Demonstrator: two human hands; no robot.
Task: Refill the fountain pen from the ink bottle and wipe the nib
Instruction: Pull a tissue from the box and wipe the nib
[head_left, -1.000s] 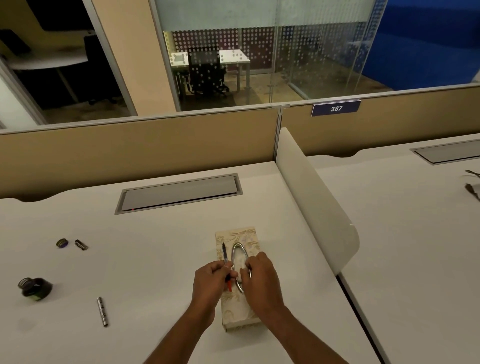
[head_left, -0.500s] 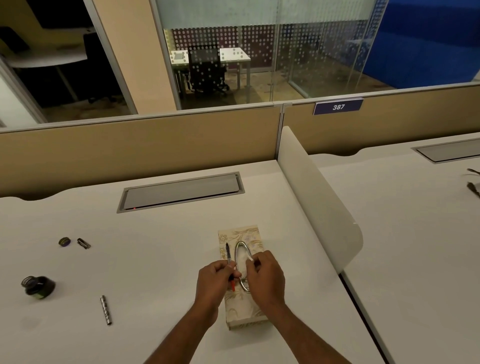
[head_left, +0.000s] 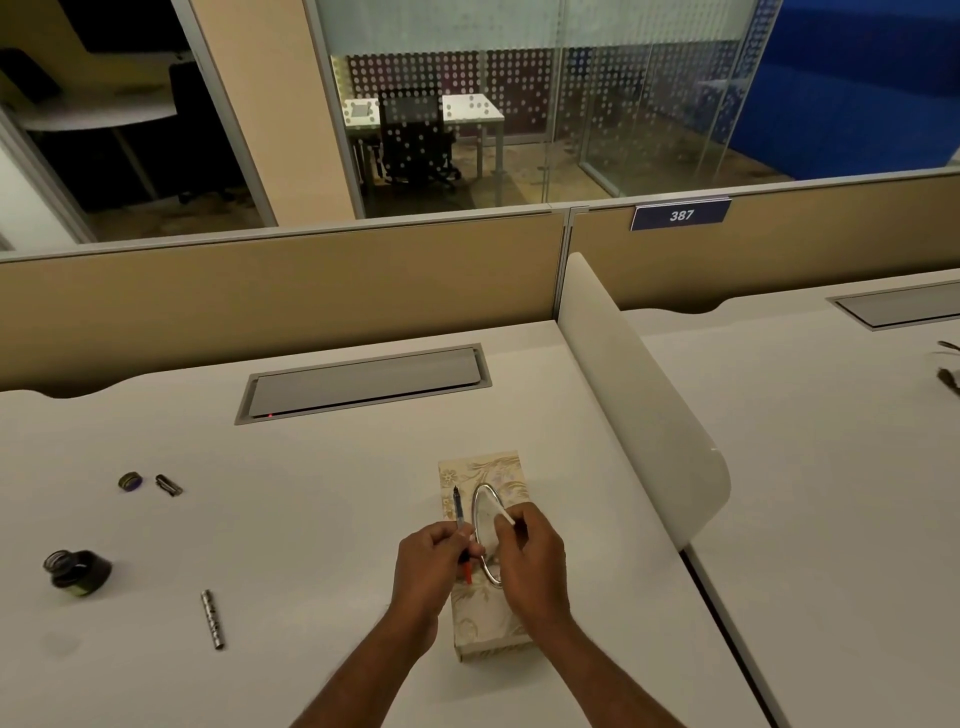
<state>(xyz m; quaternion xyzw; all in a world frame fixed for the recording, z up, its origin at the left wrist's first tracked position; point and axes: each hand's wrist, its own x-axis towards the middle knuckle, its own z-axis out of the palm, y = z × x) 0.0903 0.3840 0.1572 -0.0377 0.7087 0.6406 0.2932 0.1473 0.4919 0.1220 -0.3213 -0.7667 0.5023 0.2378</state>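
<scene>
Legible text: one item only. "387" in white numerals on a dark blue rectangular plate (head_left: 680, 214), mounted at the top edge of the tan partition panel (head_left: 831, 244) behind the right-hand desk, just right of the post joining the two panels. Numerals slightly slanted; no other characters on the plate can be made out.

Tissue box (head_left: 480, 473): floral pattern, no lettering readable. Ink bottle (head_left: 78, 569): any label too small and dark to read. Pen section (head_left: 459, 512) in the left hand (head_left: 428, 566): no marking legible. Frosted glass wall (head_left: 519, 78): dot pattern, no words.
</scene>
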